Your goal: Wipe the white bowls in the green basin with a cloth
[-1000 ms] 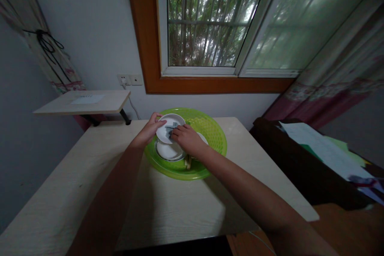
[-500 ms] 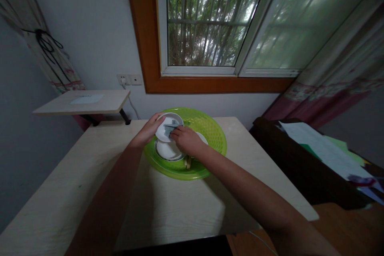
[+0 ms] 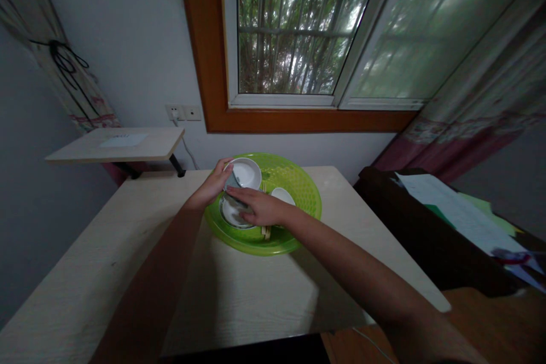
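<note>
My left hand (image 3: 217,179) grips a white bowl (image 3: 251,172) by its left rim, tilted above a round green plastic basket (image 3: 309,205). With fingers stretched over the bowl's near edge, my right hand (image 3: 262,207) presses a grey cloth (image 3: 231,183) there; part of the cloth is hidden under the fingers. Below lies a second white dish with a dark rim line (image 3: 230,213), partly covered by my right hand. Light wooden sticks (image 3: 266,233) stick out under my right wrist, and a smaller white piece (image 3: 282,195) sits to the right of it.
The basket rests on a pale wooden table (image 3: 251,296) against the wall. A raised shelf (image 3: 119,145) with a paper sheet stands at the back left. Papers (image 3: 456,210) lie on a dark surface to the right. A window (image 3: 307,28) is behind.
My right hand and the cloth have moved from inside the bowl to its near left edge. The bowl's inside now shows more, and the small white piece is less covered.
</note>
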Motion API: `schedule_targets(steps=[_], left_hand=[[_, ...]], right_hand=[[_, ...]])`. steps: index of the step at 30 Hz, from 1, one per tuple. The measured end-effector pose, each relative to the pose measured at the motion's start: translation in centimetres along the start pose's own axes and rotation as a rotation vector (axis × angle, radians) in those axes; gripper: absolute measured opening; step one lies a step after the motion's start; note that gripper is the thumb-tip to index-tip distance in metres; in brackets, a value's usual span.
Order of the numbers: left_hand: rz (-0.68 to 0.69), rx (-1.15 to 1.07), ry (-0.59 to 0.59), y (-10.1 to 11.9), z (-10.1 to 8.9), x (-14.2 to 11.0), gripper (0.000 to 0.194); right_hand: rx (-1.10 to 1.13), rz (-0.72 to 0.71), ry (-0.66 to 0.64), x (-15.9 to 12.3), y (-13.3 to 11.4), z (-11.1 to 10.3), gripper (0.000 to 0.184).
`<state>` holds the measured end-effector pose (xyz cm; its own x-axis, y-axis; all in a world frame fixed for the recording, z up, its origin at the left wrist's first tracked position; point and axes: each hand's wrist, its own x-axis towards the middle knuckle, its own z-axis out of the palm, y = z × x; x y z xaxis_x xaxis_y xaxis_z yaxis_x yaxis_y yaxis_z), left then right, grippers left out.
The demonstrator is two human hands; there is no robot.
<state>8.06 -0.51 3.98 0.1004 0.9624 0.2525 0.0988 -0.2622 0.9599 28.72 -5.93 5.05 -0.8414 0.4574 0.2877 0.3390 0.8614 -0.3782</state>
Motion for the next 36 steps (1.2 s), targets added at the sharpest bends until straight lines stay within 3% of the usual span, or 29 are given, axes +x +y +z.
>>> schedule_targets(steps=[9,14,24,31,36], left_hand=[[-0.079,-0.185,0.063,-0.4,0.2,0.2,0.043],[-0.091,-0.19,0.042,-0.3,0.3,0.2,0.046],[-0.004,0.005,-0.001,0.0,0.2,-0.1,0.05],[0.027,0.065,-0.082,0.0,0.3,0.0,0.045],[0.03,0.028,-0.124,-0.2,0.4,0.0,0.046]], right_hand=[[-0.488,0.166,0.034,0.1,-1.1,-1.0,0.044],[-0.558,0.193,0.042,0.2,-1.1,-1.0,0.035],[-0.235,-0.013,-0.017,-0.1,-0.4,-0.5,0.068],[-0.379,0.048,-0.017,0.1,-0.4,0.5,0.085],[-0.475,0.094,0.023,0.1,0.3,0.9,0.083]])
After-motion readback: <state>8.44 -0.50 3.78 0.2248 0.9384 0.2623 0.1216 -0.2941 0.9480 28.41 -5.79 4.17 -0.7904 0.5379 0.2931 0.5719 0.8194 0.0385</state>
